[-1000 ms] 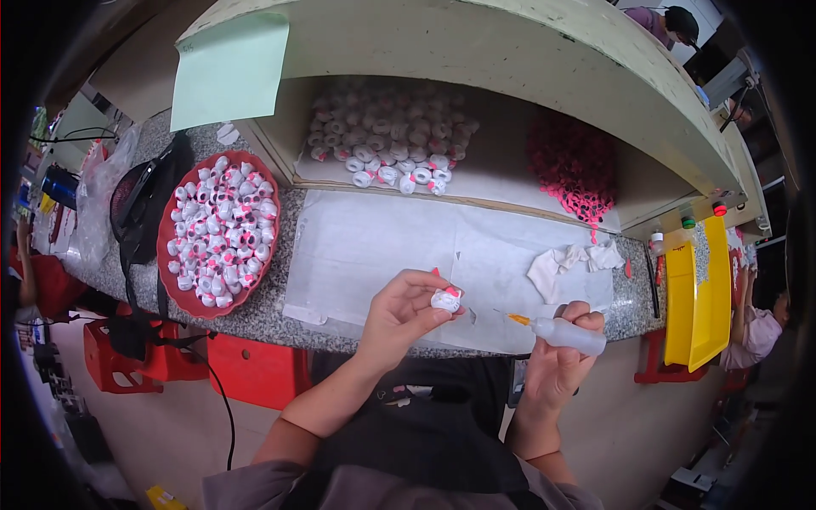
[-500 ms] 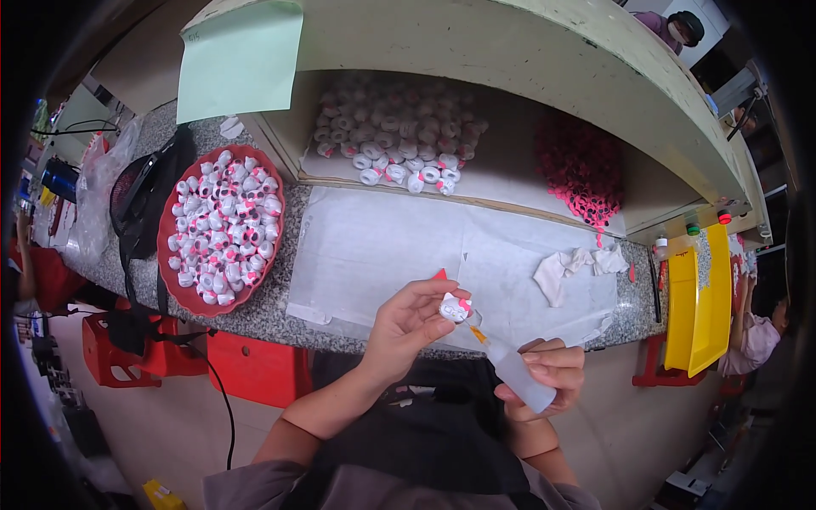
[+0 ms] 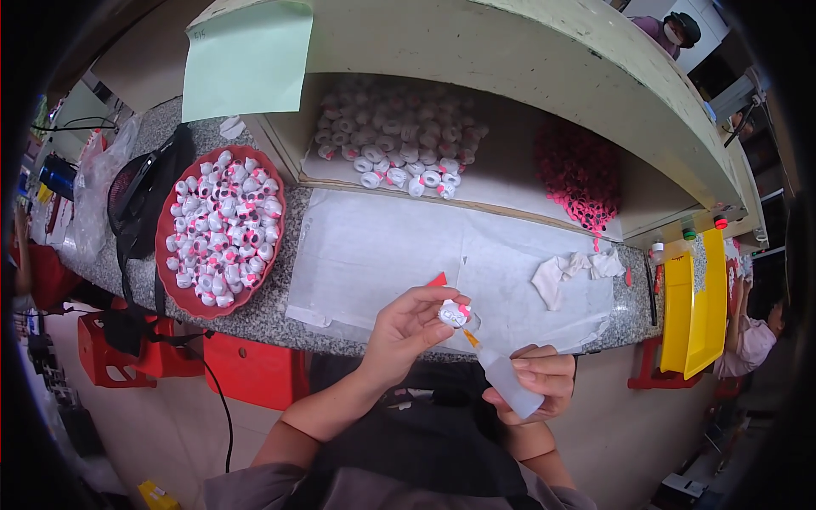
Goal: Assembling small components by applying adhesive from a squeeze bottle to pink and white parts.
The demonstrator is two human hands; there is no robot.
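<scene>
Pinched in the fingertips of my left hand (image 3: pixel 406 331) is a small white cat-head figure (image 3: pixel 454 314) with a pink bow and dark printed lines. My right hand (image 3: pixel 542 380) is wrapped round a translucent white squeeze bottle (image 3: pixel 511 381), tilted up and to the left. Its orange nozzle (image 3: pixel 470 338) points at the figure's lower right side; whether the tip touches it, I cannot tell. A red pointed piece (image 3: pixel 438 280) shows just behind my left fingers, over the white work sheet (image 3: pixel 374 246).
A scalloped red bowl (image 3: pixel 170 280) full of similar white heads stands at left. The shelf ahead holds more heads (image 3: pixel 399 140) and a pile of pink pieces (image 3: pixel 582 183). Crumpled white cloth (image 3: pixel 551 279) lies at right, near a yellow tray (image 3: pixel 677 314). A red stool (image 3: pixel 255 370) stands below.
My right hand and the bottle have shifted slightly to the left. My left hand still holds the figure in nearly the same place, a little lower.
</scene>
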